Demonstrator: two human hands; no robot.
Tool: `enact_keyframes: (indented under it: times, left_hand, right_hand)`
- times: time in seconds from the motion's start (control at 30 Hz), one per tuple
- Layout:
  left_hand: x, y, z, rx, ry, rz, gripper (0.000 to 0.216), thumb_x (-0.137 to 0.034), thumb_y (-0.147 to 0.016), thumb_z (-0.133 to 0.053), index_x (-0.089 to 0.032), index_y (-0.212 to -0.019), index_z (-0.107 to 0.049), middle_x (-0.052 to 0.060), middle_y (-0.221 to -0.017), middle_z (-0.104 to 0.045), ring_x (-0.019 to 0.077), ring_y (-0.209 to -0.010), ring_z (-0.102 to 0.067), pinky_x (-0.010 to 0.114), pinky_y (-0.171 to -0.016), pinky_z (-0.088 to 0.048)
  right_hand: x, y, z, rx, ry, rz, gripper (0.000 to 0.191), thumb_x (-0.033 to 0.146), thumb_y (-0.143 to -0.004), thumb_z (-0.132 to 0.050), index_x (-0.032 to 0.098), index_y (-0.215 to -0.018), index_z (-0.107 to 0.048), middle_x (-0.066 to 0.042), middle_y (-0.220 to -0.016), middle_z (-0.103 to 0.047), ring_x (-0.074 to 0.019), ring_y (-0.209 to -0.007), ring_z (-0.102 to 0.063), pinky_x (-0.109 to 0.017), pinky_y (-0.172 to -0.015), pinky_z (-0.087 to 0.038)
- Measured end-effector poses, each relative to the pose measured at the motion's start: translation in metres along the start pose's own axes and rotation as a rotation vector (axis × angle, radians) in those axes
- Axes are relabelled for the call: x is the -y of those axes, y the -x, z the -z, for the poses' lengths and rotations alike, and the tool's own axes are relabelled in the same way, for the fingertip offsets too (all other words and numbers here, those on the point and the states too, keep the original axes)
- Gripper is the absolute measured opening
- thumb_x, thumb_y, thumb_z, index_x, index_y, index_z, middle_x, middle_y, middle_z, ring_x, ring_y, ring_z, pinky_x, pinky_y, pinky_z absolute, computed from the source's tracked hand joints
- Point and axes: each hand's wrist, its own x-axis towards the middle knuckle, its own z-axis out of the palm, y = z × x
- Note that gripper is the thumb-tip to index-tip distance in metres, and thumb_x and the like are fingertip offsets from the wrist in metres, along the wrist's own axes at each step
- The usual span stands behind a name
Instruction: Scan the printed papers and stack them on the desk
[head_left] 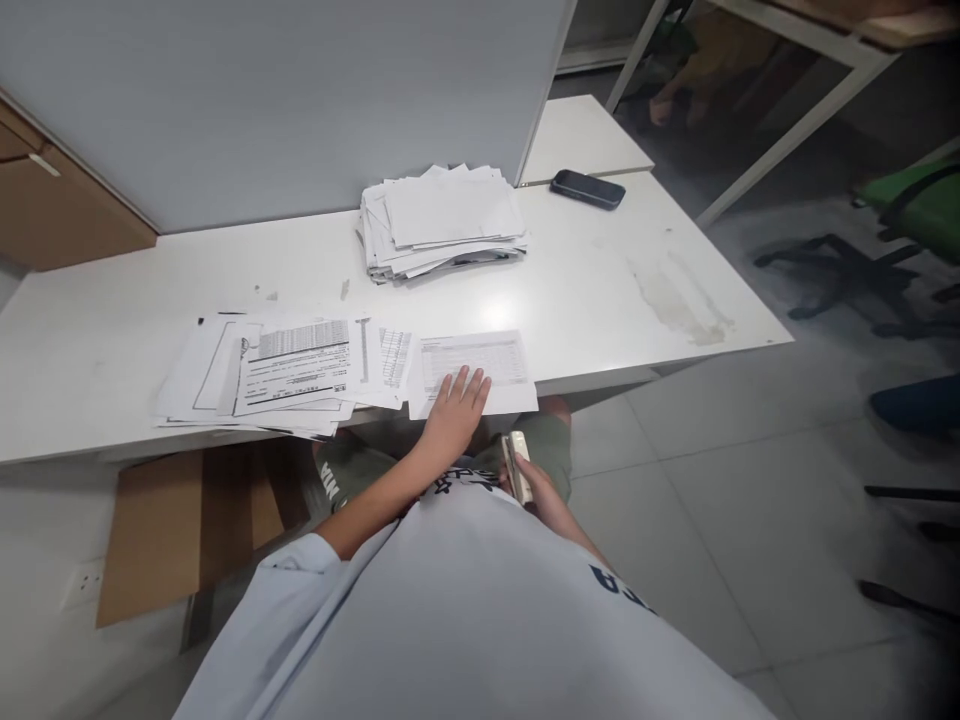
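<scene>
My left hand [455, 415] lies flat on a printed sheet [480, 355] at the front edge of the white desk, fingers stretched out. Part of that sheet is under the hand, and its lower edge reaches past the desk. Low over my lap, my right hand [544, 490] is closed around a small cream-coloured stapler [517, 465], whose far end points toward the desk. To the left of the sheet, a loose spread of printed papers [296, 365] overlaps, some corners sticking out over the edge.
A thick, uneven paper stack [454, 210] stands against the grey partition [300, 90]. Right of it lies a dark phone [587, 189]. A cardboard box [150, 540] is under the white desk [622, 270]. Beyond the desk's right end are chair bases [840, 265] and another table's legs.
</scene>
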Motion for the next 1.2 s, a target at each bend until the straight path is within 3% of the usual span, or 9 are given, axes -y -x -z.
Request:
enact_keyframes:
  times: [0.1, 0.33, 0.5, 1.2]
  left_hand:
    - [0.005, -0.003, -0.011, -0.047, 0.021, 0.028, 0.06, -0.002, -0.088, -0.035, -0.008, -0.147, -0.036, 0.015, -0.155, -0.034, 0.0305, -0.145, -0.027, 0.051, -0.117, -0.028]
    - [0.005, -0.002, -0.024, -0.135, 0.029, 0.028, 0.056, -0.011, -0.091, -0.039, -0.004, -0.147, -0.036, 0.018, -0.153, -0.036, 0.0284, -0.145, -0.029, 0.047, -0.118, -0.028]
    - [0.004, -0.001, -0.023, -0.154, 0.059, 0.037, 0.055, -0.012, -0.092, -0.036, 0.0, -0.146, -0.036, 0.019, -0.153, -0.036, 0.0249, -0.145, -0.03, 0.04, -0.12, -0.027]
    - [0.003, -0.001, -0.023, -0.122, 0.075, 0.044, 0.053, -0.01, -0.095, -0.03, -0.001, -0.147, -0.034, 0.017, -0.155, -0.033, 0.0249, -0.146, -0.026, 0.041, -0.121, -0.026]
  right_hand:
    - [0.008, -0.009, -0.016, 0.043, 0.054, 0.081, 0.054, 0.07, -0.059, -0.073, 0.02, -0.078, -0.064, 0.001, -0.052, -0.057, -0.0118, -0.04, -0.042, -0.026, -0.038, -0.028]
    - [0.019, -0.03, -0.041, 0.141, 0.127, 0.112, 0.057, 0.07, -0.052, -0.076, 0.021, -0.073, -0.057, 0.006, -0.045, -0.05, -0.0078, -0.032, -0.035, -0.023, -0.033, -0.022]
    - [0.017, -0.033, -0.043, 0.155, 0.071, 0.109, 0.055, 0.07, -0.057, -0.074, 0.021, -0.077, -0.056, 0.007, -0.048, -0.05, -0.0073, -0.031, -0.035, -0.022, -0.03, -0.021]
    - [0.007, -0.023, -0.047, 0.156, -0.01, 0.205, 0.044, 0.06, -0.065, -0.073, 0.022, -0.081, -0.058, 0.007, -0.051, -0.048, -0.0069, -0.035, -0.034, -0.022, -0.033, -0.023]
